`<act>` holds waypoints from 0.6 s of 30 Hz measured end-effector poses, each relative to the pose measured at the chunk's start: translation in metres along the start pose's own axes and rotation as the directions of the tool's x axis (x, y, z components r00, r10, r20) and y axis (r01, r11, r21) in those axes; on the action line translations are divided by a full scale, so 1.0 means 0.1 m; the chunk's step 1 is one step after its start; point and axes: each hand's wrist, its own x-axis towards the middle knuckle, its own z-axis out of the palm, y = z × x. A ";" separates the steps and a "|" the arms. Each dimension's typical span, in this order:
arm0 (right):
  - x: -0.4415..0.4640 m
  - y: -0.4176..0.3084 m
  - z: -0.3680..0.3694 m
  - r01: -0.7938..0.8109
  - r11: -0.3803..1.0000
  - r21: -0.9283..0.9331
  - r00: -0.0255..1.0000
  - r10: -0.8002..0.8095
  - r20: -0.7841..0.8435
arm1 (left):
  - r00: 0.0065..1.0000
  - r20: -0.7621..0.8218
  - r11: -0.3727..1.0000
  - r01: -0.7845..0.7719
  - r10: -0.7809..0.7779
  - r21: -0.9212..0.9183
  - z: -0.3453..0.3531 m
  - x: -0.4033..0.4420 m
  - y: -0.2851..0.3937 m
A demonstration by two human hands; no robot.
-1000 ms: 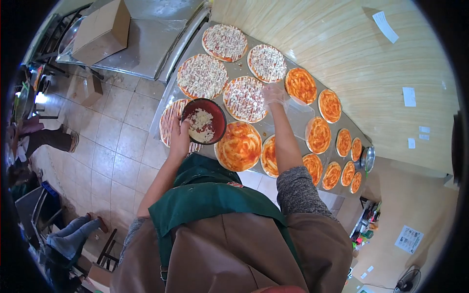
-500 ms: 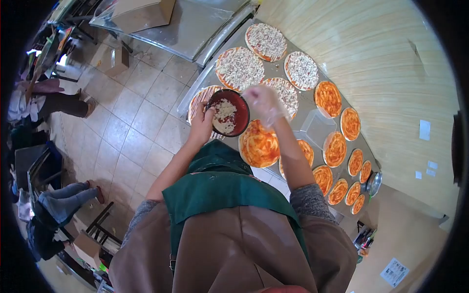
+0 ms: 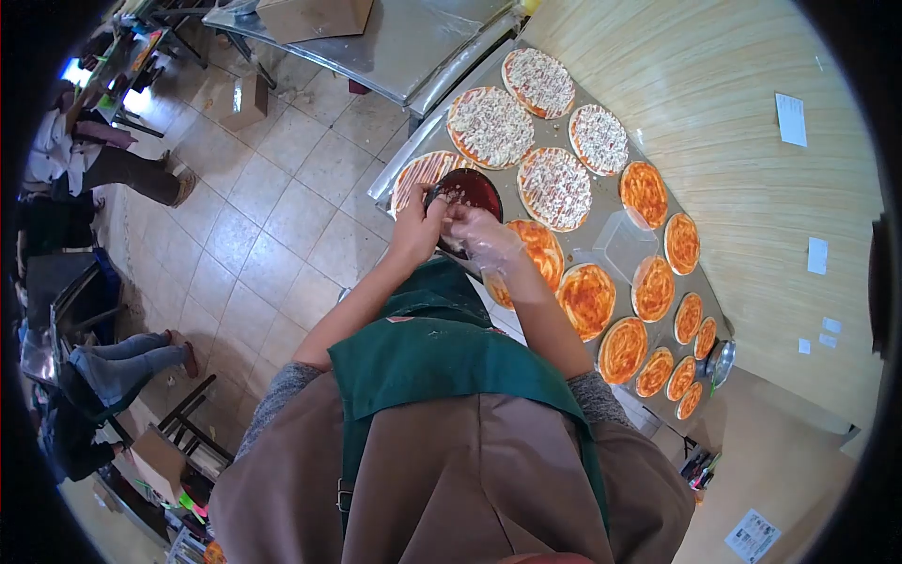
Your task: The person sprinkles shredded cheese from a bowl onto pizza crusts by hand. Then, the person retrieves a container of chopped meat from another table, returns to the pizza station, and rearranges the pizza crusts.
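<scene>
My left hand [image 3: 416, 227] grips the rim of a dark bowl with a red inside [image 3: 481, 191], thumb over the edge. Bits of white grated cheese [image 3: 458, 195] show inside it. My right hand [image 3: 486, 240], in a clear plastic glove, reaches into the bowl with fingers curled at the cheese; the fingertips are partly hidden. Under the bowl's left side lies a pizza with pale stripes [image 3: 425, 171]. Beside my right wrist is a pizza base with red sauce [image 3: 537, 254]. Beyond the bowl, a cheese-covered pizza [image 3: 555, 189] lies with several others.
Several sauced bases [image 3: 587, 301] lie along the metal table [image 3: 601, 211]. A clear plastic container [image 3: 625, 246] stands among them, and a metal bowl [image 3: 722, 362] at the far end. A wooden wall [image 3: 733, 188] borders the table. People and cardboard boxes [image 3: 240, 101] are at the left.
My right hand has moved from above the cheese-covered pizza down and left into the bowl. The bowl, in my left hand, now tilts more. The view has shifted slightly.
</scene>
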 end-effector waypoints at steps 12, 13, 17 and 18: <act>-0.17 -0.18 0.11 0.010 0.662 -0.749 0.921 -0.298 -0.250 | 0.999 0.036 0.974 0.024 -0.016 -0.224 -0.07 -0.07 -0.42; -0.07 0.01 0.02 0.073 0.463 -0.883 0.878 -0.450 -0.163 | 0.999 0.043 0.983 0.037 -0.030 -0.181 -0.08 -0.06 -0.44; -0.13 -0.06 0.13 0.082 0.876 -0.475 0.942 -0.224 -0.250 | 0.995 -0.011 0.991 0.094 -0.096 -0.100 -0.16 -0.17 -0.31; -0.14 -0.07 0.11 0.082 0.908 -0.410 0.949 -0.197 -0.247 | 0.997 -0.013 0.991 0.076 -0.078 -0.107 -0.19 -0.18 -0.34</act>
